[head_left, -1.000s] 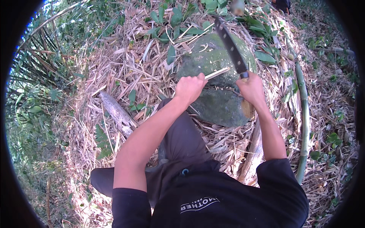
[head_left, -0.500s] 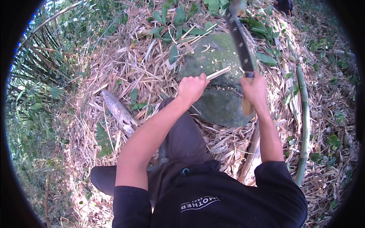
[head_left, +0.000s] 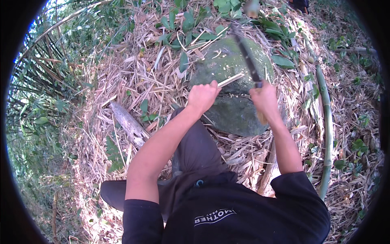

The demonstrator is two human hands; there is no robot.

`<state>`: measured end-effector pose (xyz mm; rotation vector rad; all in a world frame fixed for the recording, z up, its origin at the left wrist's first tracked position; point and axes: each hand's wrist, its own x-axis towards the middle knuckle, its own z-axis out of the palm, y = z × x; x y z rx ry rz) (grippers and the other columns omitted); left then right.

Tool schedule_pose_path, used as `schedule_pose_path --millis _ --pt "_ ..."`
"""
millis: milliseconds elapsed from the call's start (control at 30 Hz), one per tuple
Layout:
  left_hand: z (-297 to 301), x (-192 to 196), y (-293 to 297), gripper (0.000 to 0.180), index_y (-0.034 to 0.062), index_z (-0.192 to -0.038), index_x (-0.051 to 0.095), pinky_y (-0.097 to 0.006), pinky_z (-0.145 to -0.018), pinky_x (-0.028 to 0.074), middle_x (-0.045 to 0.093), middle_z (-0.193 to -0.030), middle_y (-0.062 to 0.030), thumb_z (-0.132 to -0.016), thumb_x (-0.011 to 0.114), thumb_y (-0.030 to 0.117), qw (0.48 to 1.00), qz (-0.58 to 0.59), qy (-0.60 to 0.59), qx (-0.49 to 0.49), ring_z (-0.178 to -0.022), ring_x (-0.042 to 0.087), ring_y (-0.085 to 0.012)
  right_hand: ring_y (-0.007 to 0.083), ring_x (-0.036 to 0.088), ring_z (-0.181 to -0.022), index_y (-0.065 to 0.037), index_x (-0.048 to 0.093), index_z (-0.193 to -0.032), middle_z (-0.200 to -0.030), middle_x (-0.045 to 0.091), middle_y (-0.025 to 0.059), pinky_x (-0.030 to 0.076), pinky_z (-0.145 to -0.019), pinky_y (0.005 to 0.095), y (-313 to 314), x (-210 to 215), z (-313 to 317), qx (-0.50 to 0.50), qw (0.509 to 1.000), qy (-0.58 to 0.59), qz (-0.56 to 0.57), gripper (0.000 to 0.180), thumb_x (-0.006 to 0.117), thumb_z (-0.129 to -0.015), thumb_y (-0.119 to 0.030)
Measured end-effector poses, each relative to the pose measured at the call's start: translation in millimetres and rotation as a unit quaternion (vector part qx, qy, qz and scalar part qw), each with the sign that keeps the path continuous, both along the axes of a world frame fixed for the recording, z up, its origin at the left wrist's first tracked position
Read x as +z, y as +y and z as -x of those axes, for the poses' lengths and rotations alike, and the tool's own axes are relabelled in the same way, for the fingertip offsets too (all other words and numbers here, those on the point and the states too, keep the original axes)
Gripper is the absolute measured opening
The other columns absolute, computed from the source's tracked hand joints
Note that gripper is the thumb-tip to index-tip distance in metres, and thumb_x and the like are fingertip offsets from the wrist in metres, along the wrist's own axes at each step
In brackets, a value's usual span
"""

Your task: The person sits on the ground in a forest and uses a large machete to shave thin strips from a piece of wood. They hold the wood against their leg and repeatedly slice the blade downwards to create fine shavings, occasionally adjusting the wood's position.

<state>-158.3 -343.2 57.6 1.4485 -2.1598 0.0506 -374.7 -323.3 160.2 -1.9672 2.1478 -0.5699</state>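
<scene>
My left hand (head_left: 202,96) is closed around a short pale bamboo stick (head_left: 230,79), whose far end rests on a mossy green rock (head_left: 231,81). My right hand (head_left: 265,99) grips the handle of a long dark machete (head_left: 246,53). The blade points up and away over the rock, its edge just right of the stick's tip. Both hands hover over the near face of the rock, a hand's width apart.
Dry bamboo leaves and straw litter (head_left: 134,81) cover the ground around the rock. A long green bamboo stem (head_left: 326,118) lies at the right. A grey piece of wood (head_left: 128,124) lies at the left. Green leafy plants (head_left: 195,20) grow behind the rock.
The machete blade has swung slightly left and lower toward the stick after being raised. My left hand holds the stick in the same place on the rock.
</scene>
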Motion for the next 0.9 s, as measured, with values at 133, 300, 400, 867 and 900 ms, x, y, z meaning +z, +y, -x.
schedule_pose_path --millis 133,300,400,867,900 --pt "-3 12 8 0.036 0.0042 -0.091 0.058 -0.046 -0.054 0.054 0.066 -0.062 -0.0153 -0.097 0.055 0.04 0.999 -0.034 0.011 0.016 -0.059 0.068 -0.035 0.0475 0.067 -0.091 0.006 0.064 -0.096 -0.088 0.067 0.0313 0.053 -0.083 0.0511 -5 -11 -2 0.013 0.997 0.067 -0.032 0.029 0.066 -0.079 -0.017" --pt "3 21 20 0.037 0.0024 -0.101 0.062 -0.05 -0.073 0.055 0.064 -0.089 -0.0233 -0.098 0.053 0.038 0.985 -0.122 0.124 0.019 -0.087 0.067 -0.0393 0.0225 0.066 -0.06 0.003 0.061 -0.083 -0.07 0.066 0.0121 0.052 -0.058 0.037 -19 -29 34 0.008 0.949 -0.293 -0.116 0.014 0.063 -0.08 -0.01" --pt "3 17 23 0.035 0.0014 -0.106 0.062 -0.053 -0.082 0.054 0.055 -0.109 -0.0259 -0.098 0.054 0.034 0.979 -0.134 0.149 0.024 -0.107 0.057 -0.0435 0.0137 0.06 -0.053 0.002 0.06 -0.081 -0.066 0.061 0.0059 0.047 -0.05 0.0303 -8 -32 38 -0.018 0.943 -0.324 -0.077 0.01 0.062 -0.079 -0.008" --pt "12 55 15 0.015 0.0042 -0.104 0.054 -0.042 -0.054 0.056 0.067 -0.072 -0.016 -0.093 0.055 0.014 0.995 -0.017 -0.08 -0.049 -0.064 0.071 -0.0317 0.0337 0.067 -0.063 0.005 0.062 -0.088 -0.064 0.062 0.0209 0.051 -0.063 0.0429 6 13 22 0.017 0.997 -0.04 0.056 0.023 0.066 -0.076 -0.014" --pt "15 61 16 0.015 0.0039 -0.104 0.054 -0.041 -0.054 0.057 0.068 -0.07 -0.0157 -0.092 0.055 0.012 0.995 -0.018 -0.082 -0.055 -0.066 0.071 -0.0311 0.033 0.067 -0.062 0.005 0.062 -0.087 -0.064 0.062 0.0207 0.051 -0.062 0.0429 8 22 18 0.017 0.996 -0.05 0.072 0.022 0.066 -0.077 -0.014"
